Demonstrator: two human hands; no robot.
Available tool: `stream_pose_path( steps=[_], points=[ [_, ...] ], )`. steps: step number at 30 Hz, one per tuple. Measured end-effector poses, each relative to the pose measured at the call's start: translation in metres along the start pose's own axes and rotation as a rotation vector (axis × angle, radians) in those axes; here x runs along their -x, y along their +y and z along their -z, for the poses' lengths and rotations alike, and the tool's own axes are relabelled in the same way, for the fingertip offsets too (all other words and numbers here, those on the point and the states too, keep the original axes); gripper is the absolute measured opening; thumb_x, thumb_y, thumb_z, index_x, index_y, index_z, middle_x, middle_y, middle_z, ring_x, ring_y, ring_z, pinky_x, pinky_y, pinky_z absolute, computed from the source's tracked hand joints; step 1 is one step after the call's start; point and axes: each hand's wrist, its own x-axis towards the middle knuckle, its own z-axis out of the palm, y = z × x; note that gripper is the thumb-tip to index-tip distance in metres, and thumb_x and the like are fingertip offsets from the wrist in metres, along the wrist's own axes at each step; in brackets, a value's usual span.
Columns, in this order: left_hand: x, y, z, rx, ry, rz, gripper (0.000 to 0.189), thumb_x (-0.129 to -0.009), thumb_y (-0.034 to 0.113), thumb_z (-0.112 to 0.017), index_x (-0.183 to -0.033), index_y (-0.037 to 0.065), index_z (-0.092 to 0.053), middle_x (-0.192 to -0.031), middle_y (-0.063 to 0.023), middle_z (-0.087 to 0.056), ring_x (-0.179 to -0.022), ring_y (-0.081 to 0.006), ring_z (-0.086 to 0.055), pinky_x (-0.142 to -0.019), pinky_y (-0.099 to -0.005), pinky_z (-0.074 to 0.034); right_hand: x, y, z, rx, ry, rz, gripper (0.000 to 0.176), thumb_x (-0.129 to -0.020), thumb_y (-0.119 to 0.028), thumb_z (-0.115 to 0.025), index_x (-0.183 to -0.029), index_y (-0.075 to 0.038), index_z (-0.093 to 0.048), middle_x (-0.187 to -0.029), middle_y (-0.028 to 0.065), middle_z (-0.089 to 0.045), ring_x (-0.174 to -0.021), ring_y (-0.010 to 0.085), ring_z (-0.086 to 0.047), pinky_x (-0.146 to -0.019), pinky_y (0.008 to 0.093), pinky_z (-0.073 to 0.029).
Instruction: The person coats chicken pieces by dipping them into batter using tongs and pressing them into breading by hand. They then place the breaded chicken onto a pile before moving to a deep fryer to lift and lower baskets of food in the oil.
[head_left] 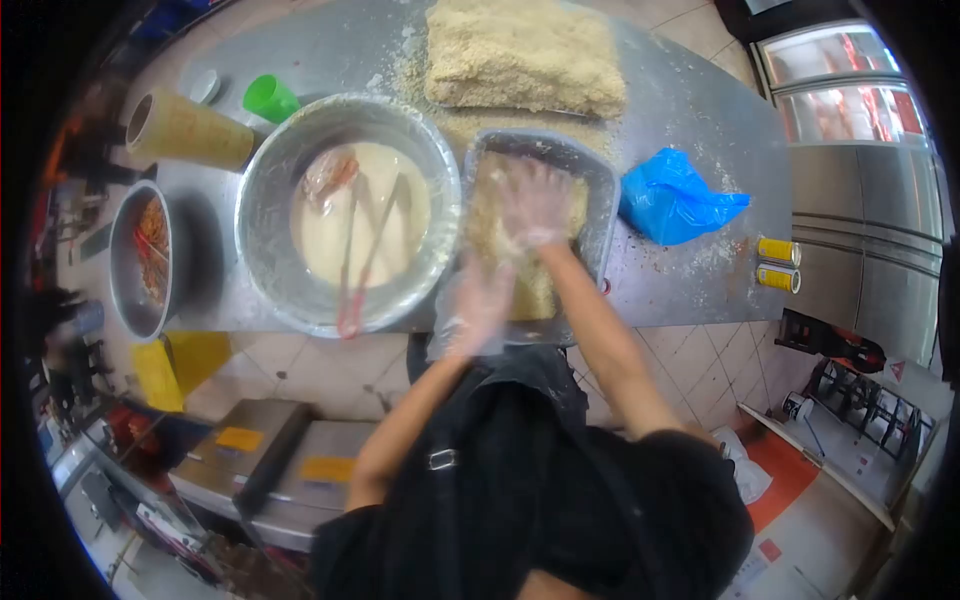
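Observation:
My right hand [537, 203], in a clear plastic glove, lies with fingers spread on the crumb-coated food in a grey rectangular tray [597, 240]. Over the tray's near left side is my left hand [478, 303], also gloved and blurred by motion, its fingers stretched out. Pale crumbs [545, 300] cover what lies in the tray, so the food's kind is hidden. Left of the tray stands a large metal bowl [252, 215] of creamy batter [330, 255]. Tongs [350, 250] with red handle ends rest in it, beside a reddish piece [330, 178] partly in the batter.
A high heap of crumbs [525, 55] sits behind the tray. A blue plastic bag [675, 200] and two yellow cans [778, 264] are to the right. On the left are a green cup [270, 98], a tall tan container [190, 130] and a smaller metal bowl [122, 255].

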Motion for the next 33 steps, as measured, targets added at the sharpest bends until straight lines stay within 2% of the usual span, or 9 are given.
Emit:
stream_pose_path(
  steps=[7,9,12,16,19,20,23,30,33],
  points=[
    [-0.020,-0.014,-0.025,0.137,0.103,-0.163,0.064,-0.092,0.039,-0.057,-0.140,0.000,-0.040,-0.116,-0.0251,-0.061,-0.112,-0.0406,-0.056,-0.099,-0.0445,-0.042,-0.027,0.013,-0.004,-0.049,-0.432,-0.183,0.044,-0.096,-0.044,-0.043,-0.112,-0.009,-0.063,-0.108,0.0184,-0.063,-0.096,0.0362,-0.060,-0.086,0.0463,-0.046],
    [-0.035,-0.015,-0.036,0.134,0.474,-0.392,0.052,-0.092,0.035,-0.058,-0.132,0.002,-0.051,-0.114,-0.0216,-0.063,-0.101,-0.0371,-0.061,-0.090,-0.0430,-0.047,-0.020,0.007,0.011,-0.129,-0.324,-0.155,0.044,-0.095,-0.044,-0.045,-0.113,-0.008,-0.063,-0.107,0.0189,-0.064,-0.095,0.0368,-0.061,-0.087,0.0452,-0.046],
    [-0.053,0.002,-0.027,0.167,0.109,-0.384,0.031,-0.095,0.033,-0.055,-0.093,0.004,-0.063,-0.077,-0.0206,-0.061,-0.066,-0.0363,-0.059,-0.060,-0.0448,-0.046,-0.018,0.008,0.034,-0.275,-0.180,-0.200,0.045,-0.094,-0.044,-0.046,-0.116,-0.008,-0.062,-0.109,0.0207,-0.063,-0.100,0.0381,-0.060,-0.091,0.0442,-0.046],
    [-0.043,-0.031,-0.070,0.158,-0.031,-0.443,0.033,-0.097,0.033,-0.050,-0.085,0.004,-0.061,-0.067,-0.0203,-0.057,-0.058,-0.0365,-0.055,-0.055,-0.0461,-0.041,-0.015,0.010,0.047,-0.334,-0.153,-0.196,0.053,-0.094,-0.048,-0.044,-0.126,-0.007,-0.056,-0.124,0.0229,-0.056,-0.119,0.0400,-0.050,-0.101,0.0471,-0.038],
    [-0.034,-0.055,-0.067,-0.403,-0.026,-0.457,0.031,-0.093,0.032,-0.052,-0.084,0.005,-0.065,-0.069,-0.0177,-0.062,-0.062,-0.0356,-0.062,-0.058,-0.0441,-0.050,0.002,-0.013,-0.002,0.143,-0.148,0.032,0.061,-0.094,-0.051,-0.040,-0.131,-0.004,-0.052,-0.122,0.0203,-0.056,-0.110,0.0378,-0.053,-0.104,0.0538,-0.030],
    [-0.026,-0.041,-0.053,-0.476,-0.128,-0.324,0.030,-0.089,0.033,-0.055,-0.086,0.006,-0.067,-0.074,-0.0178,-0.066,-0.069,-0.0365,-0.065,-0.063,-0.0455,-0.053,-0.001,-0.011,-0.018,0.134,-0.396,-0.083,0.072,-0.094,-0.059,-0.032,-0.136,-0.002,-0.047,-0.135,0.0242,-0.046,-0.128,0.0391,-0.040,-0.109,0.0589,-0.019],
    [-0.016,-0.048,-0.050,-0.294,-0.148,-0.353,0.031,-0.088,0.034,-0.057,-0.086,0.005,-0.068,-0.079,-0.0195,-0.067,-0.072,-0.0377,-0.065,-0.066,-0.0478,-0.052,-0.014,-0.011,0.001,0.148,-0.582,-0.114,0.078,-0.094,-0.062,-0.030,-0.140,-0.001,-0.042,-0.147,0.0251,-0.033,-0.139,0.0368,-0.028,-0.112,0.0559,-0.019],
    [-0.016,-0.059,-0.044,-0.236,-0.257,-0.416,0.038,-0.089,0.037,-0.056,-0.088,0.001,-0.067,-0.085,-0.0238,-0.066,-0.077,-0.0377,-0.065,-0.074,-0.0478,-0.050,0.020,0.028,-0.035,0.117,-0.104,0.115,0.078,-0.091,-0.059,-0.046,-0.145,-0.002,-0.035,-0.143,0.0231,-0.044,-0.135,0.0356,-0.039,-0.112,0.0505,-0.028],
    [-0.017,-0.054,-0.034,-0.195,-0.261,-0.473,0.037,-0.090,0.036,-0.057,-0.088,0.000,-0.067,-0.087,-0.0254,-0.065,-0.078,-0.0393,-0.065,-0.075,-0.0480,-0.049,-0.007,0.067,-0.011,-0.756,-0.639,-0.122,0.088,-0.082,-0.062,-0.059,-0.144,-0.003,-0.036,-0.133,0.0210,-0.054,-0.123,0.0346,-0.052,-0.104,0.0430,-0.040]
  ],
)
